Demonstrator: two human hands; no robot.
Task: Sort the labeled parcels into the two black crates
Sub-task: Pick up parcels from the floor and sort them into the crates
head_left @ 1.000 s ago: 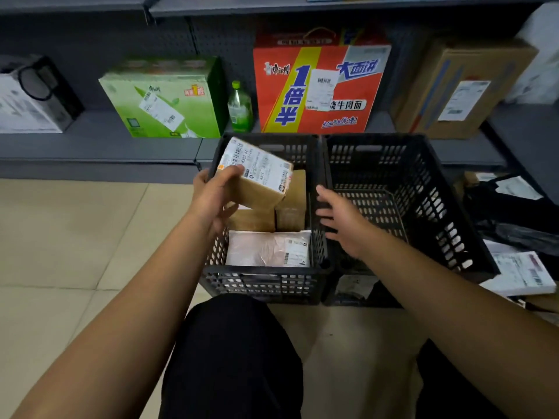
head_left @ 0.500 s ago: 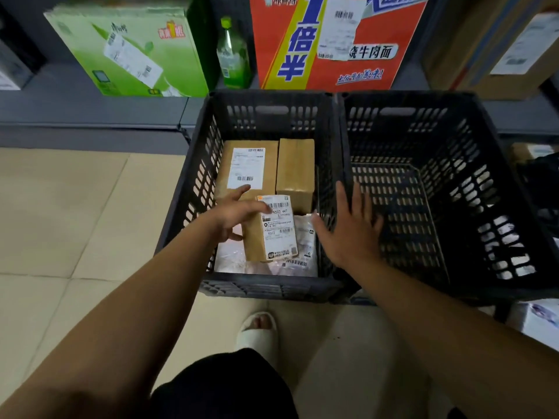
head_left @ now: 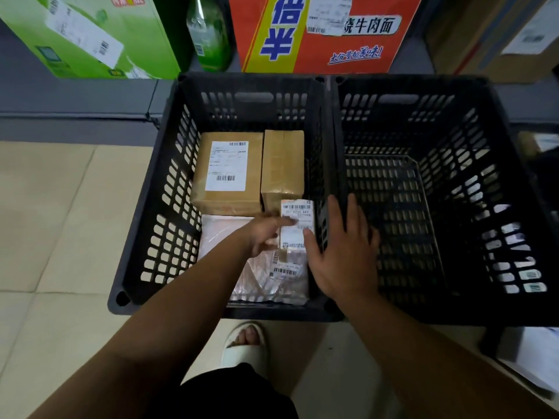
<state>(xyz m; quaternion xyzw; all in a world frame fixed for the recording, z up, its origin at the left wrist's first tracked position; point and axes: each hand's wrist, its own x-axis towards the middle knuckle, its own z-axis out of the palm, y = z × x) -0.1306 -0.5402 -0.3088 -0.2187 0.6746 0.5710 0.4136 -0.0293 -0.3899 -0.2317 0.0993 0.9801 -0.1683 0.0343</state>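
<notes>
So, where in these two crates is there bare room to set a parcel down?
The floor of the right crate is all bare, bordered only by its slotted walls. The left crate is crowded: wide box and narrow box behind, mailer and small labeled box in front.

Black slotted crate [head_left: 248, 80], tan parcel [head_left: 230, 195] with white barcoded label [head_left: 225, 164], green carton [head_left: 145, 40], red-yellow carton [head_left: 314, 55].

Dim indoor light, soft shadows, wide-angle bending at edges, slight blur

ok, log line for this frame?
left grip: open, touching small labeled parcel | right grip: open, on left crate right wall | parcel: in left crate, atop poly mailer
</notes>
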